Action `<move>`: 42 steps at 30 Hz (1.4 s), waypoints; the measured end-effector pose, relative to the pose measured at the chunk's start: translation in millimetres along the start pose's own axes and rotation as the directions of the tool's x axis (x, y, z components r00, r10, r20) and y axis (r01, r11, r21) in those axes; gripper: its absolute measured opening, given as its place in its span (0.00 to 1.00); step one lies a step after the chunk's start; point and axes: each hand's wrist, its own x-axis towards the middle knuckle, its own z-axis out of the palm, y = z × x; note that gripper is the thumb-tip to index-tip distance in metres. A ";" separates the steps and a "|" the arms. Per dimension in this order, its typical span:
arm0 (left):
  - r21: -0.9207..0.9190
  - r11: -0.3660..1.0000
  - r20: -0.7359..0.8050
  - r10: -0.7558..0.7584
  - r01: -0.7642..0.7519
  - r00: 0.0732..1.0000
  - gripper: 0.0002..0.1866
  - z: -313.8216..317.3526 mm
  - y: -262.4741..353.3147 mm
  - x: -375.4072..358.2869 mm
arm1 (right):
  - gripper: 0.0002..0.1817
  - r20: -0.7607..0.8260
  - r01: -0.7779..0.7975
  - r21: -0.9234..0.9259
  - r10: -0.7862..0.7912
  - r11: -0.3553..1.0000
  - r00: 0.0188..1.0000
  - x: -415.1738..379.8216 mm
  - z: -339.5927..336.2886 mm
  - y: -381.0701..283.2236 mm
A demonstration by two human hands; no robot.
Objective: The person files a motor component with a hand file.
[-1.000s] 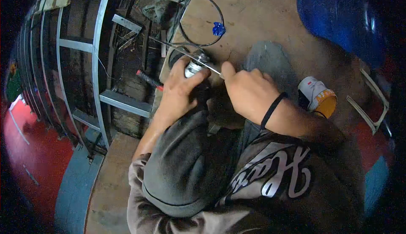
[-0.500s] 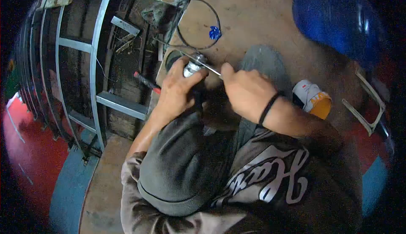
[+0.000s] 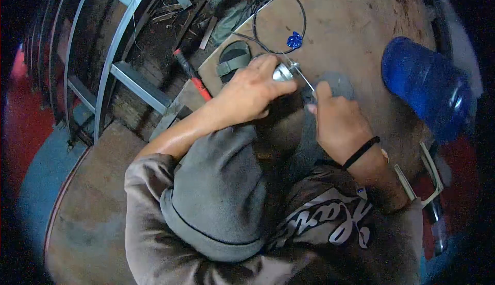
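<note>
My left hand (image 3: 247, 91) is closed around a round silver metal part (image 3: 282, 72), with thumb and fingers on either side of it. In my right hand (image 3: 343, 125) is a tool with a thin metal shaft (image 3: 307, 81), its handle hidden in the fist. The shaft slants up to the top of the metal part, where its tip overlaps a small fitting. Just beyond the hands, a black cable (image 3: 305, 22) lies in a loop, with a crumpled blue piece (image 3: 294, 40) at its edge.
A sandal (image 3: 233, 61) and a red-and-black handled tool (image 3: 193, 76) lie left of my hands. Metal framing (image 3: 139, 86) stands over debris at the left. To the right are a large blue container (image 3: 428, 84) and a pale bracket (image 3: 433, 174).
The camera view has shifted, so hands and surroundings sit differently in it. The thin shaft slants more steeply now. A white tub beside my right wrist has gone out of sight.
</note>
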 end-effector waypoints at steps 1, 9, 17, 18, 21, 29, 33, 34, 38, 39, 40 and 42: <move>-0.004 1.000 -0.004 -0.002 0.002 1.000 0.30 0.5 0.0 -0.7 | 0.12 0.003 0.000 -0.005 0.000 1.000 1.000 -4.1 7.7 8.0; 0.002 0.999 0.051 -0.048 0.048 0.998 0.30 -0.3 -2.3 -1.7 | 0.14 0.228 -0.247 -0.013 0.243 0.969 0.943 -71.8 -8.8 24.1; -0.002 1.000 0.034 0.003 -0.003 0.999 0.31 2.0 -0.7 -2.1 | 0.10 -0.110 -0.028 0.005 0.029 1.000 0.994 -14.8 16.8 -1.7; -0.007 1.000 0.026 -0.009 0.010 1.000 0.31 3.6 -5.8 -1.3 | 0.09 -0.078 -0.125 -0.057 0.120 0.991 0.990 -46.7 15.9 -1.5; -0.036 0.998 0.014 -0.060 0.060 0.998 0.28 5.0 -4.1 -3.2 | 0.09 -0.010 -0.144 -0.076 0.143 0.987 0.990 -74.7 6.1 17.3; 0.016 1.000 0.019 -0.010 0.010 1.000 0.27 -2.4 5.8 5.5 | 0.08 -0.126 0.041 0.169 -0.019 0.985 0.992 16.6 5.9 -4.2; -0.001 1.000 0.043 -0.010 0.010 0.999 0.30 6.5 1.5 3.2 | 0.12 -0.059 -0.043 0.109 0.050 0.993 0.997 14.2 5.2 -2.6; 0.006 1.000 0.054 0.001 -0.001 0.999 0.31 4.5 1.8 4.9 | 0.12 -0.054 -0.033 0.104 0.038 0.994 0.998 14.7 3.1 -2.8; 0.036 0.999 0.095 -0.028 0.025 0.995 0.34 -0.6 3.9 2.7 | 0.16 -0.049 0.027 0.037 -0.025 0.999 0.998 14.2 -9.2 -8.3; 0.039 0.999 0.087 -0.039 0.036 0.995 0.34 -1.3 3.4 3.0 | 0.16 -0.047 0.022 -0.005 -0.022 1.000 0.999 16.5 -10.8 -9.7; 0.035 0.999 0.078 -0.024 0.022 0.997 0.34 -1.0 2.9 3.2 | 0.17 -0.044 0.015 -0.047 -0.017 0.999 0.999 18.1 -11.5 -10.6; 0.029 1.000 0.069 -0.012 0.010 0.998 0.34 -1.3 2.9 2.3 | 0.15 -0.040 0.000 -0.070 -0.003 0.998 0.999 24.4 -3.1 -7.8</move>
